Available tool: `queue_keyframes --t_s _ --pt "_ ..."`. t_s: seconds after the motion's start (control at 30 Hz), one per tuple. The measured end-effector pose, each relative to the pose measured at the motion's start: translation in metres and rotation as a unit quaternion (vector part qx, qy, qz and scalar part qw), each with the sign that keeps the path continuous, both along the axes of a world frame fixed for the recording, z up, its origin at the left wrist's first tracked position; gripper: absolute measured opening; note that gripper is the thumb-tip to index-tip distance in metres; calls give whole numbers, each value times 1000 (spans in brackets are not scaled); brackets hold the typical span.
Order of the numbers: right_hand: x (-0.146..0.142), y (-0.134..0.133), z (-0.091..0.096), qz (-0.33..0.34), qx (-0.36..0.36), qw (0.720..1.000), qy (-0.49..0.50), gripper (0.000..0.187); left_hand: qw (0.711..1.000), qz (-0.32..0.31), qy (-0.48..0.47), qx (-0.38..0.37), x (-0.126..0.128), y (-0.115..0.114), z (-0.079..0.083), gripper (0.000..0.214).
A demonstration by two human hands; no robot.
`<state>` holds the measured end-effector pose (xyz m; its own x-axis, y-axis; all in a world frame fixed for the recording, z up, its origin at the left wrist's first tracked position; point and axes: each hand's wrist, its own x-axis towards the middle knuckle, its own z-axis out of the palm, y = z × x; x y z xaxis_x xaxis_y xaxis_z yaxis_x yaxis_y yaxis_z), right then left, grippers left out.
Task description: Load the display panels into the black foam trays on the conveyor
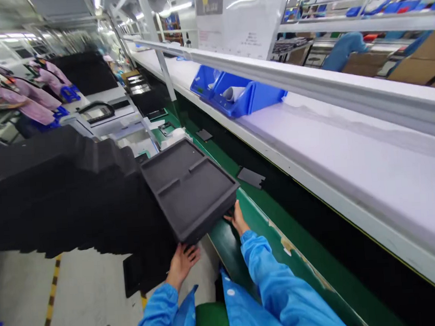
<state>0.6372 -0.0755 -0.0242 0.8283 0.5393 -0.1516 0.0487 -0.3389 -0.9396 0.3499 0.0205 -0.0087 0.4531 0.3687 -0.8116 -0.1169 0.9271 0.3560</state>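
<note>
A dark grey foam tray (187, 184) with a shallow recess is tilted over the near edge of the green conveyor belt (258, 219). My left hand (182, 263) is under its near left corner, fingers curled against the underside. My right hand (236, 217) grips its near right edge, fingers hidden beneath. Both arms wear blue sleeves. A large stack of black foam trays (57, 192) stands just left of the held tray.
A white padded shelf (349, 145) runs along the right with blue bins (235, 95). Flat black pieces (251, 176) lie on the belt. Workers in pink coats (33, 100) stand far left. Grey floor with a yellow dashed line (50, 296) lies below left.
</note>
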Motion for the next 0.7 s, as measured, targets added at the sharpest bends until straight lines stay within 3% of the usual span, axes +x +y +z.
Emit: queue_keyframes --t_s 0.13,0.2,0.27,0.3,0.37,0.43,0.5,0.57,0.7 --pt "13 -9 -8 3 -64 997 49 59 995 51 62 59 0 8 -20 42" --pt "44 -15 -6 2 -124 992 9 48 991 28 96 84 -14 -4 -30 50" --pt "94 -22 -4 -11 -210 976 -61 48 989 -31 122 76 -26 -24 -39 58" --pt "123 -25 -3 -5 -272 957 -103 53 988 -64 131 59 -29 -35 -42 61" --pt "178 -28 -4 47 -419 891 -170 66 984 -126 125 20 -29 -56 -48 64" --pt "220 -26 -6 104 -509 835 -180 73 979 -172 111 3 -19 -69 -50 60" --pt "242 -20 -9 126 -529 822 -168 72 974 -206 94 10 -4 -73 -45 57" --pt "248 -16 -9 120 -521 829 -164 72 973 -212 88 35 13 -70 -32 60" --pt "240 -20 15 95 -485 853 -168 67 967 -221 72 104 42 -58 4 68"
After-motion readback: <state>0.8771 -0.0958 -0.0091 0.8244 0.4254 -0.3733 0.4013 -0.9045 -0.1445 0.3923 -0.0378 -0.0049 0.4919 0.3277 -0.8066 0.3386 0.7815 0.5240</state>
